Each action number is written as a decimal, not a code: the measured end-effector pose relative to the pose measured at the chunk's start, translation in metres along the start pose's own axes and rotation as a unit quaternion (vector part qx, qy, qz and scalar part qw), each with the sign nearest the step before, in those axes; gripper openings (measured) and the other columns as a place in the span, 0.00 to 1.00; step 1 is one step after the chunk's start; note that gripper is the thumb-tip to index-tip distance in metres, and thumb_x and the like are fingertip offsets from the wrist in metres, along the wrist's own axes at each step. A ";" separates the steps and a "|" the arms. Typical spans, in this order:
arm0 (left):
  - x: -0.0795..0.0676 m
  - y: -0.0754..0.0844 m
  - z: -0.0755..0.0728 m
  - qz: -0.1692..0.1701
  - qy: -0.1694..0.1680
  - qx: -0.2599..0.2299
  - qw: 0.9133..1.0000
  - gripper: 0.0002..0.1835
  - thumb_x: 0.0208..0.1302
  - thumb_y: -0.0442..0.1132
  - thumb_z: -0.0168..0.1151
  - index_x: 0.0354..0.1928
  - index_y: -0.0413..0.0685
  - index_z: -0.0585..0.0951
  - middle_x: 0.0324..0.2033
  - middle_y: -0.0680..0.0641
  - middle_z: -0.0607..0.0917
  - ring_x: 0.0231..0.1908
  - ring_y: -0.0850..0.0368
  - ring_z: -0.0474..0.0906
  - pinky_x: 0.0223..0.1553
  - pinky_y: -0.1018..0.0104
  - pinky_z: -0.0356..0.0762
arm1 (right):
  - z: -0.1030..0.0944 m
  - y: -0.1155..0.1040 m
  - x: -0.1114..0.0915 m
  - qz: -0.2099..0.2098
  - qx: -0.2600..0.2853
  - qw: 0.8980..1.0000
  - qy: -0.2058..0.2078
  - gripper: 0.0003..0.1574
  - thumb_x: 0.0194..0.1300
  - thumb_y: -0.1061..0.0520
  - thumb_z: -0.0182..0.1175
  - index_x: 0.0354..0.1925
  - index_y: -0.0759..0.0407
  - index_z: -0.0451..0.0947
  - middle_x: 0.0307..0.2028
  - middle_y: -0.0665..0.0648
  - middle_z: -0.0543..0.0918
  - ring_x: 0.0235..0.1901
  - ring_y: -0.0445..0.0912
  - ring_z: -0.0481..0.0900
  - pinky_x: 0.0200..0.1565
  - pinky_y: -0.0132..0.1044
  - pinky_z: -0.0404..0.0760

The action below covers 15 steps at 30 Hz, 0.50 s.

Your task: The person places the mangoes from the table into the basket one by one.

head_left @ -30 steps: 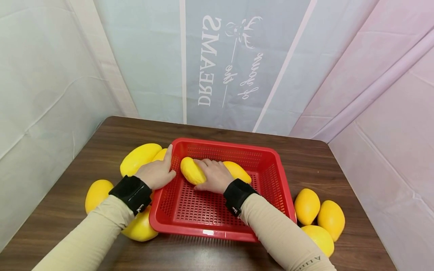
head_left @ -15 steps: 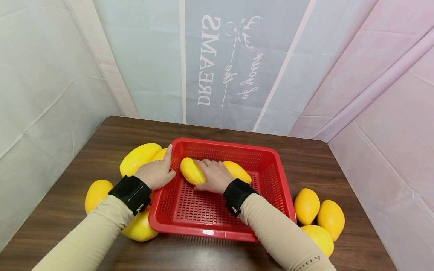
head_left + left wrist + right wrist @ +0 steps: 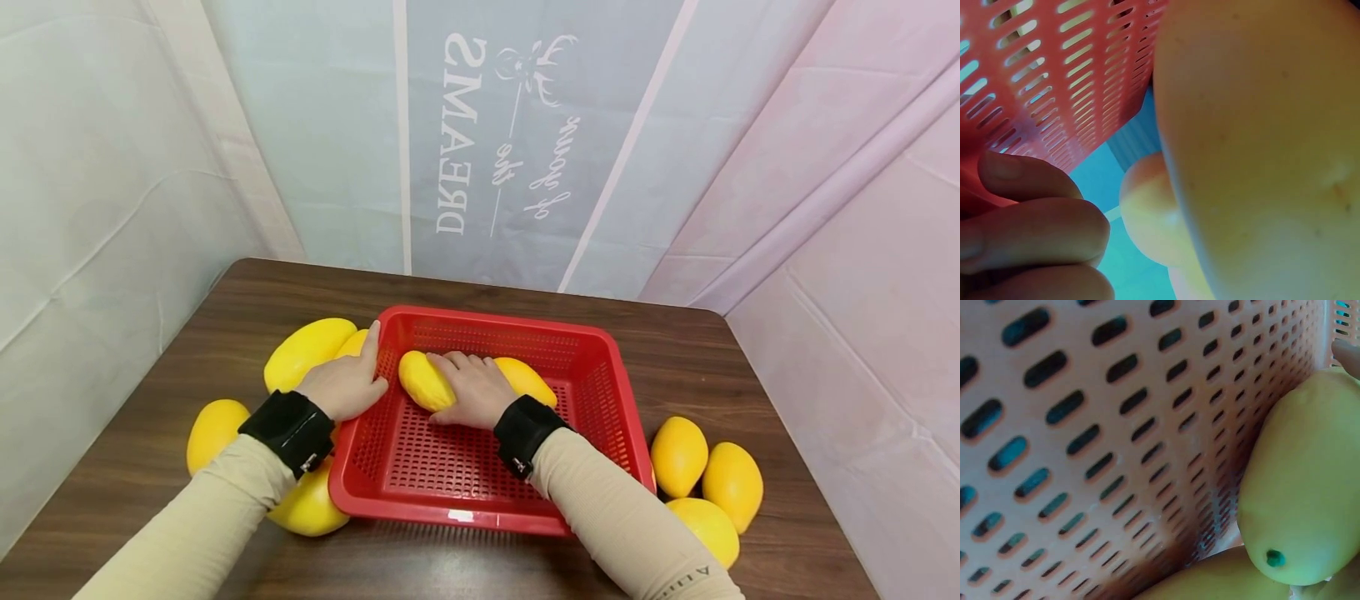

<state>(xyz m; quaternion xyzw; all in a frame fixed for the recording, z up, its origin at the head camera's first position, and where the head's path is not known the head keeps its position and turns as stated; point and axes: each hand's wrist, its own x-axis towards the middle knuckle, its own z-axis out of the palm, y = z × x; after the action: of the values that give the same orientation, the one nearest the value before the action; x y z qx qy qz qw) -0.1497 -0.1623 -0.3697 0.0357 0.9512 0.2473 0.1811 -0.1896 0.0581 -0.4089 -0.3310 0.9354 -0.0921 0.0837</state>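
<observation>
A red plastic basket (image 3: 465,500) with slotted walls stands mid-table. My left hand (image 3: 341,387) grips its left rim; in the left wrist view its curled fingers (image 3: 1035,231) lie against the outer wall. Inside the basket my right hand (image 3: 472,392) holds a yellow mango (image 3: 423,382), fingers over the top and thumb on the near side. A second mango (image 3: 527,382) lies just right of that hand, partly covered by it. The right wrist view shows a mango (image 3: 1304,487) with a green stem spot, and a fingertip at its upper end.
Several mangoes lie left of the basket, including one at the back (image 3: 309,354), one at the far left (image 3: 216,435) and one under the left wrist (image 3: 311,504). More mangoes (image 3: 732,487) sit at the right. Fabric walls enclose the brown wooden table (image 3: 300,283).
</observation>
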 end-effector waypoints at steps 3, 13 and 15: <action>-0.001 0.000 0.000 -0.003 -0.002 -0.005 1.000 0.50 0.70 0.44 0.52 0.80 0.42 0.30 0.23 0.46 0.79 0.17 0.56 0.80 0.26 0.62 0.85 | -0.002 -0.001 0.000 0.001 0.011 1.000 0.002 0.60 0.51 0.33 0.69 0.77 0.51 0.62 0.66 0.60 0.74 0.62 0.57 0.73 0.63 0.54 0.70; -0.001 0.001 0.000 -0.005 0.000 -0.005 1.000 0.50 0.70 0.44 0.52 0.80 0.42 0.30 0.24 0.46 0.79 0.17 0.56 0.80 0.26 0.61 0.85 | -0.013 -0.001 -0.002 0.020 0.042 0.999 0.004 0.59 0.52 0.33 0.68 0.77 0.51 0.64 0.67 0.60 0.74 0.64 0.58 0.72 0.66 0.56 0.67; 0.000 0.001 0.000 -0.005 -0.001 -0.007 1.000 0.50 0.70 0.44 0.52 0.80 0.42 0.30 0.24 0.46 0.80 0.18 0.56 0.80 0.26 0.61 0.85 | -0.015 -0.001 -0.002 0.025 0.046 0.999 0.003 0.59 0.52 0.33 0.68 0.77 0.51 0.64 0.67 0.60 0.74 0.64 0.58 0.71 0.67 0.56 0.66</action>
<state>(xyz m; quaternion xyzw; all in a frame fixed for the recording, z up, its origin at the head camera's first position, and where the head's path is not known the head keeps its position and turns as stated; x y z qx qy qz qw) -0.1495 -0.1616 -0.3688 0.0301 0.9496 0.2526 0.1832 -0.1908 0.0608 -0.3938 -0.3033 0.9383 -0.1339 0.0982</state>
